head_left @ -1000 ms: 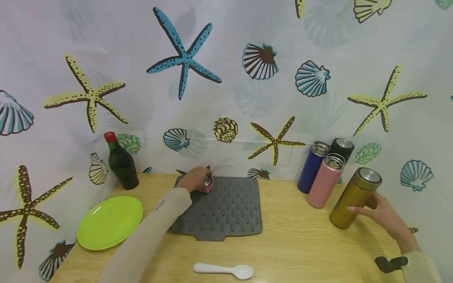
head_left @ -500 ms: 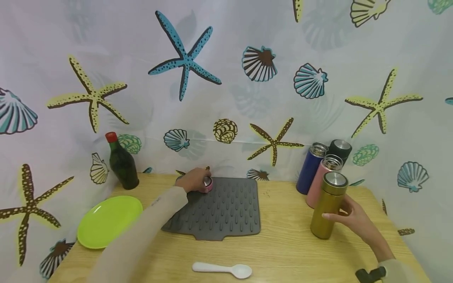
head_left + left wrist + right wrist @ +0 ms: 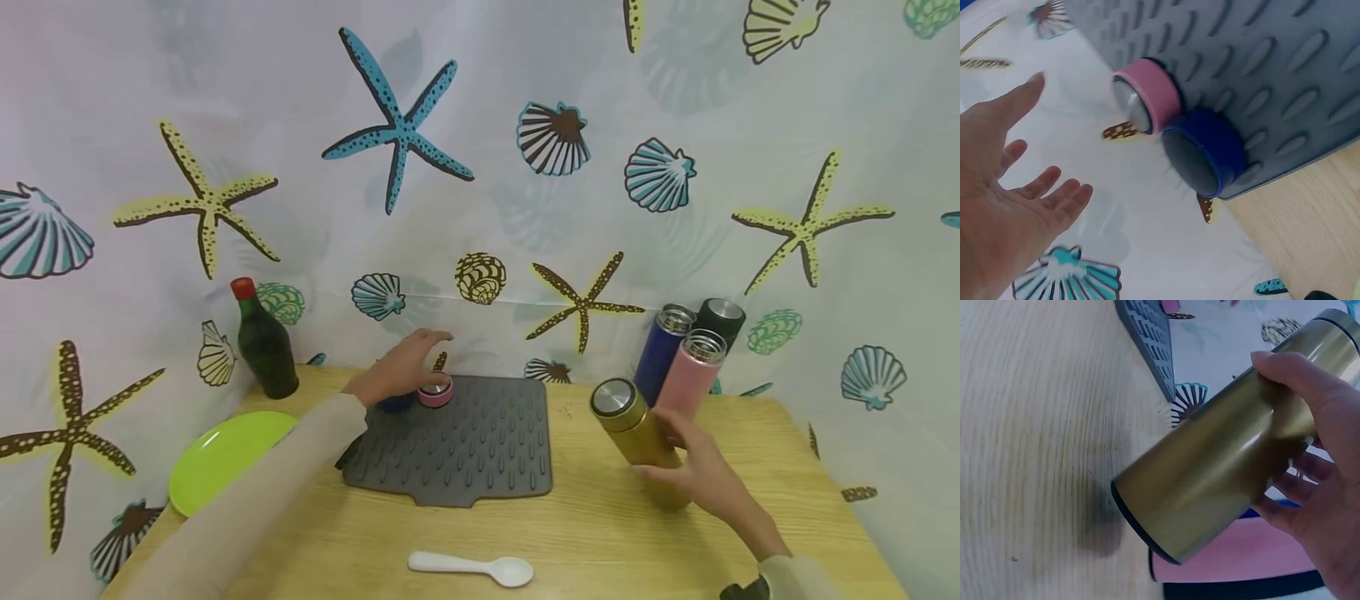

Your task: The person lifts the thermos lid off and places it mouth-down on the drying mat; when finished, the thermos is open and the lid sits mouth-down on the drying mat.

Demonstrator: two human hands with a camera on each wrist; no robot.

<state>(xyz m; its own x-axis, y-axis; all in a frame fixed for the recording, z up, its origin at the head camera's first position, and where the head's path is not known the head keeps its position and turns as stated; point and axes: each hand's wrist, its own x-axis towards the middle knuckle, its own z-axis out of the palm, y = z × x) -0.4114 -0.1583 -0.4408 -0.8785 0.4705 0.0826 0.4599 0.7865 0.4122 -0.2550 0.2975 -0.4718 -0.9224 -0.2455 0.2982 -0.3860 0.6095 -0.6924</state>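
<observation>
My right hand (image 3: 701,471) grips a gold thermos (image 3: 637,429), its steel-topped lid leaning to the left. In the right wrist view the thumb and fingers wrap the upper body of the gold thermos (image 3: 1210,465), whose base looks lifted off the table. Over the back left of a dark grey ridged mat (image 3: 480,450), my left hand (image 3: 401,367) is spread and holds nothing. Beside it on the mat sit a pink lid (image 3: 1159,94) and a blue lid (image 3: 1213,150), side by side; the left wrist view shows the fingers apart from both.
Behind the right hand stand lidless pink (image 3: 688,375) and blue (image 3: 660,354) thermoses and a black thermos (image 3: 722,321). A green bottle (image 3: 268,354) and a lime plate (image 3: 217,458) are at left. A white spoon (image 3: 472,568) lies in front.
My left hand has let go of the pink lid and lifted up and left. My right hand has brought the gold thermos leftward and tipped its top to the left.
</observation>
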